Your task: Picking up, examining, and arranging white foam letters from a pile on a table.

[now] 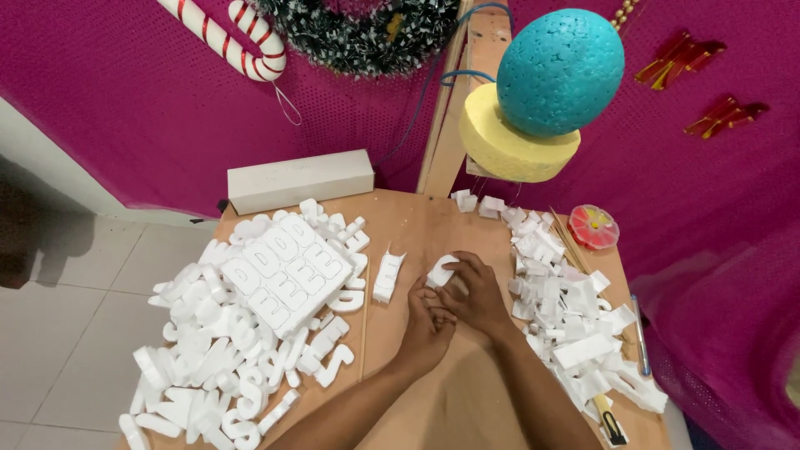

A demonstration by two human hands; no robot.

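Wooden and brown, the counter (433, 225) carries everything here. On its left lies a big heap of white foam letters (217, 367), with a flat foam sheet of cut letters (287, 271) on top of it. On the right lies a smaller pile of foam scraps (567, 317). In the middle my two hands are close together. My right hand (475, 292) grips a small white foam piece (440, 271) with the fingers closed on it, and my left hand (427, 321) is curled just beside it, touching the right one. Another foam piece (387, 277) lies just left of them.
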